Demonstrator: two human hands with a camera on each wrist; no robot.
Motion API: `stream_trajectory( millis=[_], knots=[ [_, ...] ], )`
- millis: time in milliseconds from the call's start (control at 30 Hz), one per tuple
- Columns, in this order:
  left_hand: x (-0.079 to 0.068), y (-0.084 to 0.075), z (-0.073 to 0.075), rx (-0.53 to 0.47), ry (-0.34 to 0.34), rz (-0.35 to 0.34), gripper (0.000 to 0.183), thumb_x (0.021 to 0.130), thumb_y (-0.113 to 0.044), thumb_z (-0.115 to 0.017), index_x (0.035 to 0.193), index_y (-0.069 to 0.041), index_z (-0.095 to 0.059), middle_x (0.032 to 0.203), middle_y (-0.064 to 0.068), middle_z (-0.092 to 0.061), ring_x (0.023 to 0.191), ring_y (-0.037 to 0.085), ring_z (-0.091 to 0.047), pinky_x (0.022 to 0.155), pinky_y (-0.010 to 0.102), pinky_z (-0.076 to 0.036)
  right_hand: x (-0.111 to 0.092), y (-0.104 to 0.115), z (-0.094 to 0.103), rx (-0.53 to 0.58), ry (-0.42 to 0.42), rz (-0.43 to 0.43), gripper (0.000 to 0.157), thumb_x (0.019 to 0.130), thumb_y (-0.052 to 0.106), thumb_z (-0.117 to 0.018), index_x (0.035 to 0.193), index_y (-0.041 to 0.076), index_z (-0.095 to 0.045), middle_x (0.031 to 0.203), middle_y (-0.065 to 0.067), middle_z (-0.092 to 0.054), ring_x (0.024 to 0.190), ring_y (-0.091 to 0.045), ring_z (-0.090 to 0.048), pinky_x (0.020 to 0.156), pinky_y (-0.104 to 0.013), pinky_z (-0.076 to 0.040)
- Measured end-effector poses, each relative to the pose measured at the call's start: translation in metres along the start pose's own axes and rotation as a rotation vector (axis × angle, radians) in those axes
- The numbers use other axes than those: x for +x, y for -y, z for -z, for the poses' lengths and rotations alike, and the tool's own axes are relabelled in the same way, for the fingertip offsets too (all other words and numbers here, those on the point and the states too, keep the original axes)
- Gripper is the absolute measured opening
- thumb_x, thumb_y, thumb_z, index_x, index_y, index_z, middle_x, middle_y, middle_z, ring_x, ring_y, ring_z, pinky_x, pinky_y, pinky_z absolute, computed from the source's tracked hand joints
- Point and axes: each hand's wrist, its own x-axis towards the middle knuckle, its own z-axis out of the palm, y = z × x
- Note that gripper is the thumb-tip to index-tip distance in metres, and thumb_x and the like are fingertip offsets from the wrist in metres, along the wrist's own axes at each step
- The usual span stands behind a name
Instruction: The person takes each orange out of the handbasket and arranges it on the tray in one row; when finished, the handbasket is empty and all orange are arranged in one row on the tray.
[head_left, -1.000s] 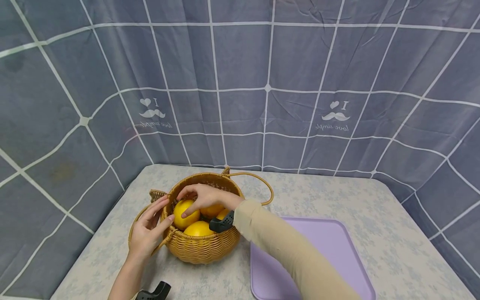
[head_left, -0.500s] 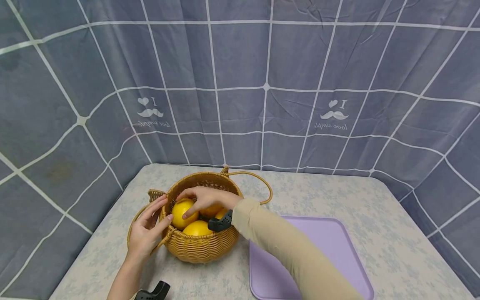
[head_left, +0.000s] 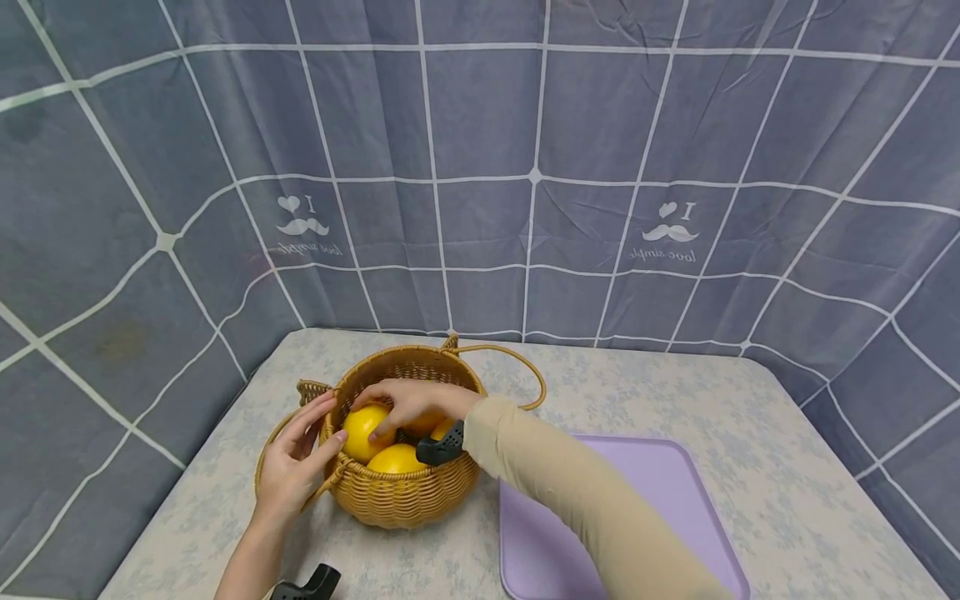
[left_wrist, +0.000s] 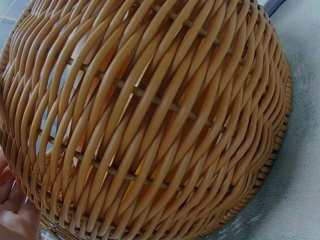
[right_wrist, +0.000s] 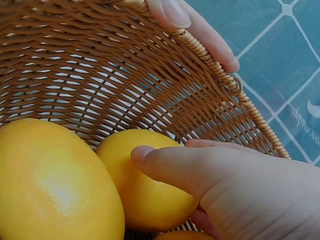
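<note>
A round wicker basket (head_left: 405,500) stands at the left of the table, holding several smooth yellow fruits. My right hand (head_left: 405,402) reaches down inside it. There the thumb lies over a yellow fruit (right_wrist: 150,200) near the basket's left wall, and the other fingers go round its far side, mostly hidden. Closer to the right wrist camera is a larger-looking yellow fruit (right_wrist: 55,185). At the basket's left rim, my left hand (head_left: 288,467) holds the edge between thumb and fingers. The left wrist view is mostly filled by the basket's woven side (left_wrist: 150,120).
To the right of the basket, a lilac tray (head_left: 660,483) lies on the pale patterned table (head_left: 810,467), partly under my right sleeve (head_left: 577,500). One basket handle (head_left: 536,371) sticks out to the back right. A grey checked curtain (head_left: 480,225) hangs behind the table.
My right hand and the yellow fruit under its thumb have shifted slightly lower in the basket. The left hand stays on the rim.
</note>
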Motion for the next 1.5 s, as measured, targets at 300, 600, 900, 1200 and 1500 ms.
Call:
stream_trajectory(
  millis=[300, 600, 900, 1200, 1500],
  knots=[
    [-0.0005, -0.0001, 0.0003, -0.001, -0.002, -0.006, 0.045, 0.086, 0.0, -0.066, 0.128, 0.009, -0.051, 0.138, 0.006, -0.044, 0.125, 0.003, -0.04, 0.104, 0.011, -0.033, 0.0025, -0.0009, -0.0017, -0.05, -0.029, 0.038, 0.048, 0.083, 0.019, -0.073, 0.126, 0.013, -0.053, 0.123, 0.003, -0.053, 0.106, -0.005, -0.048, 0.09, -0.013, -0.042],
    [-0.0017, -0.001, -0.0006, -0.037, 0.007, -0.05, 0.044, 0.086, 0.003, -0.065, 0.127, 0.011, -0.051, 0.136, 0.006, -0.045, 0.124, 0.003, -0.04, 0.105, 0.012, -0.033, 0.0007, 0.0002, -0.0022, -0.123, -0.008, 0.021, 0.059, 0.082, 0.028, -0.074, 0.134, 0.018, -0.048, 0.128, 0.004, -0.049, 0.11, -0.006, -0.046, 0.09, -0.015, -0.042],
    [-0.0013, 0.0001, -0.0004, -0.005, 0.001, -0.027, 0.044, 0.086, 0.002, -0.065, 0.127, 0.01, -0.052, 0.137, 0.008, -0.045, 0.125, 0.003, -0.04, 0.104, 0.011, -0.033, 0.002, -0.0019, -0.0041, -0.067, -0.023, 0.045, 0.053, 0.077, 0.027, -0.079, 0.121, 0.02, -0.052, 0.113, 0.009, -0.053, 0.098, -0.004, -0.05, 0.083, -0.013, -0.044],
    [-0.0012, -0.0007, -0.0008, -0.026, 0.012, -0.057, 0.043, 0.086, 0.003, -0.064, 0.127, 0.011, -0.051, 0.137, 0.007, -0.045, 0.125, 0.004, -0.04, 0.105, 0.012, -0.032, 0.0003, 0.0004, -0.003, -0.147, -0.002, 0.022, 0.067, 0.077, 0.029, -0.078, 0.134, 0.018, -0.046, 0.124, 0.005, -0.047, 0.106, -0.006, -0.045, 0.087, -0.014, -0.042],
    [-0.0002, 0.0001, -0.0003, -0.006, -0.003, -0.031, 0.044, 0.086, 0.003, -0.065, 0.127, 0.01, -0.052, 0.137, 0.009, -0.045, 0.126, 0.005, -0.039, 0.105, 0.011, -0.033, -0.0005, 0.0019, -0.0033, -0.148, 0.032, 0.009, 0.068, 0.077, 0.027, -0.079, 0.136, 0.018, -0.045, 0.125, 0.004, -0.047, 0.106, -0.007, -0.046, 0.086, -0.015, -0.043]
  ],
)
